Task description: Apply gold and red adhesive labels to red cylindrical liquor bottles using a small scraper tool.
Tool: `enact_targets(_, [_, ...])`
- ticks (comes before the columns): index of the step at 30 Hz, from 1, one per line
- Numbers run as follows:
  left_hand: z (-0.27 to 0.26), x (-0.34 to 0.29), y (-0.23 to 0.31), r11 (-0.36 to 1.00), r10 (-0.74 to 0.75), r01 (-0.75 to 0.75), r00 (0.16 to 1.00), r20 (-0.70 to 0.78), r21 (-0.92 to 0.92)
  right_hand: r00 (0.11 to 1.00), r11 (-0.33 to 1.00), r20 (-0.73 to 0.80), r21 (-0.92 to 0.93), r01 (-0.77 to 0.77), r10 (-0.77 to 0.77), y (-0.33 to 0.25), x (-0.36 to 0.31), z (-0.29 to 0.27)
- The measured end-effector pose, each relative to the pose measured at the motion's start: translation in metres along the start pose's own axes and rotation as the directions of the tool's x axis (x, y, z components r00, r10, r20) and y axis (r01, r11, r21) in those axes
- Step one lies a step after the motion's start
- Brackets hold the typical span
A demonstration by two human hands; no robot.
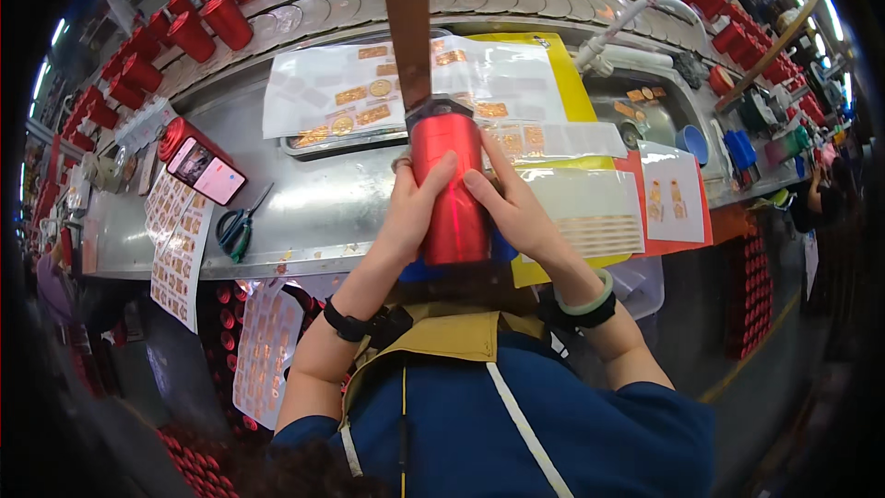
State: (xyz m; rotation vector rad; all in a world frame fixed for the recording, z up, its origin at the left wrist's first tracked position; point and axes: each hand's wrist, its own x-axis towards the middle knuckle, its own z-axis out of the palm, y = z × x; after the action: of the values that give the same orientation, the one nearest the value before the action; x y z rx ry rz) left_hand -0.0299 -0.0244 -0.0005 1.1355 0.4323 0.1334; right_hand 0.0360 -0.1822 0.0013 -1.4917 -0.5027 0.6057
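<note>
Two raised palms, left hand (412, 207), right hand (516, 207), clasping red can (452, 189)

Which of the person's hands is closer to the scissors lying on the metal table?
Left. The left hand grips the red can on the side facing the scissors, which lie apart, further left on the table. The right hand holds the can's far side.

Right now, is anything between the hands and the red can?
Nothing visible. The left hand and right hand both lie directly on the red can, fingers wrapped around its sides, above the metal bench.
</note>
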Motion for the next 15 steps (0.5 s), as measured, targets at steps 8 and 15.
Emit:
enact_targets(8, [0.001, -0.009, -0.005, 0.663, 0.347, -0.355, 0.926, 0.149, 0.659, 0.985, 0.900, -0.106, -0.429, 0.080, -0.139, -0.001, -0.011, -0.017])
enact_targets(15, [0.000, -0.036, -0.008, 0.505, 0.412, -0.431, 0.882, 0.230, 0.748, 0.986, 0.827, -0.130, -0.563, 0.012, -0.102, -0.005, -0.033, -0.074])
